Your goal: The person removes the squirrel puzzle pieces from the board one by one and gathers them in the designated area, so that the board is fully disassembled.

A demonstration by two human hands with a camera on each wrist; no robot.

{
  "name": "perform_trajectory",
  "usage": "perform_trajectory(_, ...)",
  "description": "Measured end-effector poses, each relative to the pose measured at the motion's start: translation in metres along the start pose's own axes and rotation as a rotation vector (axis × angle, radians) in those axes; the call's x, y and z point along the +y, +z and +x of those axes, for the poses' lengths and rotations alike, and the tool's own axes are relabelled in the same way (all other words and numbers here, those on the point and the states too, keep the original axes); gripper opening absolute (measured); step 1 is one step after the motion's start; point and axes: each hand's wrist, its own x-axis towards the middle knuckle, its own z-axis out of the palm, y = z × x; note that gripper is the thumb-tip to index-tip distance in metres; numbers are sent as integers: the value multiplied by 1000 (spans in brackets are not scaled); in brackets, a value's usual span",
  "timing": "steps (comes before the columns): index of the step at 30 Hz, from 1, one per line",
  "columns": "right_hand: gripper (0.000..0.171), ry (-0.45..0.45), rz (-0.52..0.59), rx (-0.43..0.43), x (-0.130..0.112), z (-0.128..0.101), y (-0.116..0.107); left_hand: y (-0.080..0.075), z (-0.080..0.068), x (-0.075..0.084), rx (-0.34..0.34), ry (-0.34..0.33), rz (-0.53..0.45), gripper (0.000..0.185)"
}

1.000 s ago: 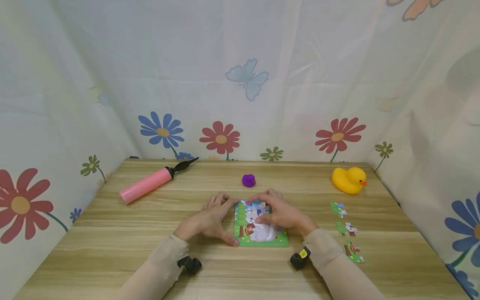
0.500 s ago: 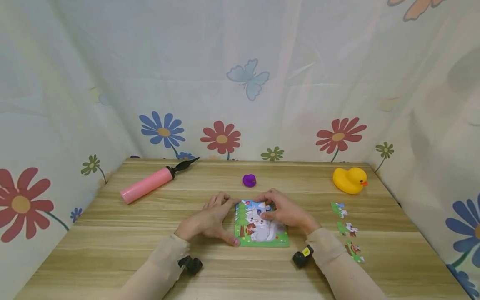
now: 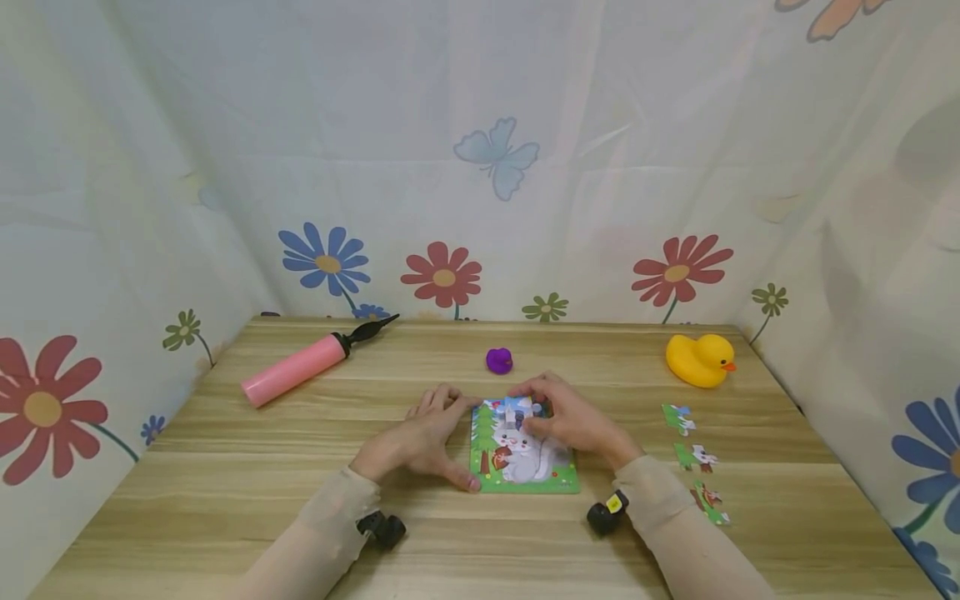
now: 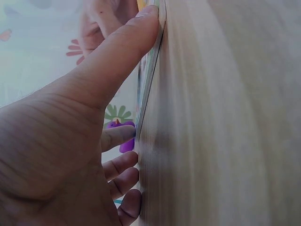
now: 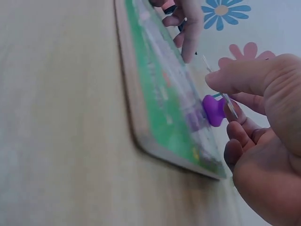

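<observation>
Light wood-grain table [image 3: 225, 433]: carries all items. At its centre, toward six o'clock, lies the rectangular cardboard jigsaw board with a green border and a white cartoon animal [image 3: 522, 457], flat on the surface, picture largely assembled.

Left hand [image 3: 420, 437]: at nine o'clock of the board, fingers fairly straight and spread, thumb pressed against the board's left edge [image 4: 149, 70]; it grips nothing.

Right hand [image 3: 564, 419]: over the board's one o'clock corner, thumb and fingertips pinching a thin blue-and-white puzzle piece [image 3: 517, 410], tilted up off the board in the right wrist view.

Pink cylindrical balloon pump [image 3: 300, 367]: ten o'clock, well apart. Yellow rubber duck [image 3: 697, 358]: two o'clock. Three loose puzzle pieces [image 3: 693, 457]: three o'clock. Small purple toy [image 3: 498, 360]: twelve o'clock, near.

Against a second ago: the right hand has drawn back toward the top edge and lifted the piece; the left hand is unchanged.
</observation>
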Motion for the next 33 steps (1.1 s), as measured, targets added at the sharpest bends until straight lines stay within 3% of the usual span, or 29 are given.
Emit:
perform_trajectory(12, 43, -139, -67, 121, -22, -10, -32, 1, -1, -2, 5, 9, -5, 127)
perform_trajectory(27, 47, -29, -162, 234, -4, -58, -97, 1, 0, -1, 2, 7, -8, 129)
perform_trajectory(33, 47, 1, -177, 236, 4, -80, -114, 1, 0, -1, 4, 0, -6, 128)
